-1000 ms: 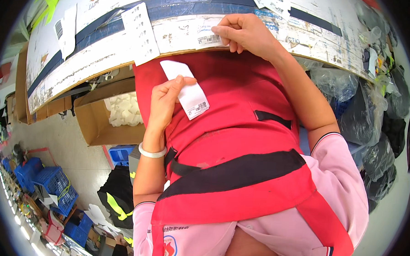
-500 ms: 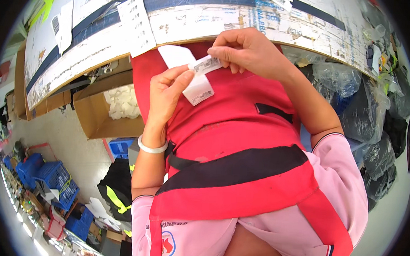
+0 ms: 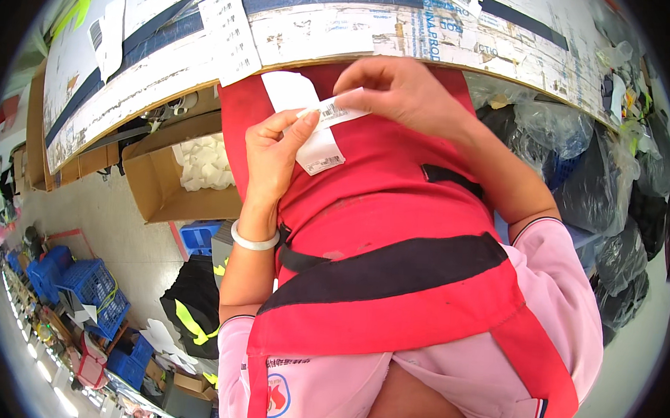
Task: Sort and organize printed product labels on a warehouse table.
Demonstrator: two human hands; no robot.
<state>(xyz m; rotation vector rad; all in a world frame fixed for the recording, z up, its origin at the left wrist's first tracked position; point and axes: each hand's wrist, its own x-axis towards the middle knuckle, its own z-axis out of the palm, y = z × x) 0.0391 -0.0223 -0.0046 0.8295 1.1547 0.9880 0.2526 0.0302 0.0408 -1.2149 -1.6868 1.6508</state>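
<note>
Both of my hands are raised over my red apron [image 3: 366, 180], below the front edge of the worktable. My left hand [image 3: 274, 146] is closed, its thumb and forefinger pinching small white printed labels [image 3: 328, 113]. A longer white label strip [image 3: 289, 91] reaches up from these fingers, and its printed lower end [image 3: 322, 158] hangs below them. At the right end of the small label, my right hand [image 3: 403, 96] has its thumb and curled forefinger close together on it. The other right fingers are partly hidden and slightly blurred.
The worktable [image 3: 319, 48] has a worn, taped cardboard cover. A label sheet [image 3: 230, 36] overhangs its edge. An open cardboard box [image 3: 149, 182] with white pieces stands below left. Plastic-wrapped bags [image 3: 586, 190] crowd the right; blue crates [image 3: 95, 299] stand at the far left.
My right hand has shifted slightly left and down, its thumb now lying over the label's right end. My left hand keeps its pinch almost in place, and the hanging strip has swung slightly.
</note>
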